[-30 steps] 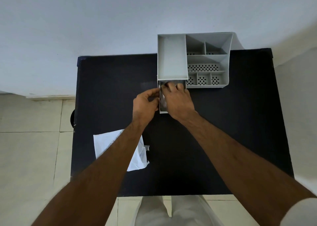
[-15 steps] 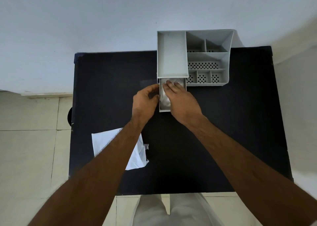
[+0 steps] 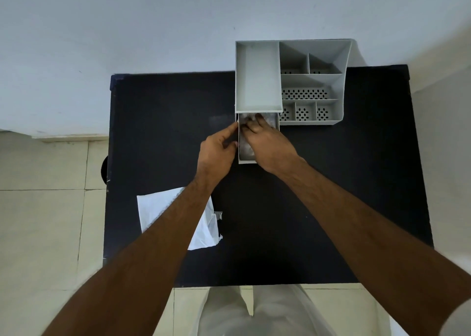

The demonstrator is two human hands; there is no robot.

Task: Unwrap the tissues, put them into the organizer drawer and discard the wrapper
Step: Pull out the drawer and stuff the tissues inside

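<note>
A grey organizer (image 3: 257, 80) stands at the back of the black table (image 3: 344, 182). Its small drawer (image 3: 246, 160) is pulled out toward me. Pale tissues (image 3: 246, 149) lie inside the drawer, mostly hidden under my right hand (image 3: 270, 144), whose fingers are bent down onto them and reach in under the organizer's edge. My left hand (image 3: 216, 152) pinches the drawer's left wall between thumb and fingers. The white wrapper (image 3: 155, 208) lies flat near the table's front left, partly under my left forearm.
The organizer's right half has several small perforated compartments (image 3: 304, 93). A wall runs just behind the table. A dark round object (image 3: 104, 170) sits on the tiled floor by the table's left edge. My legs stand at the front edge.
My right fingers have crept a little deeper into the drawer over the tissues. My left hand stays on the drawer's left wall. The wrapper has not moved.
</note>
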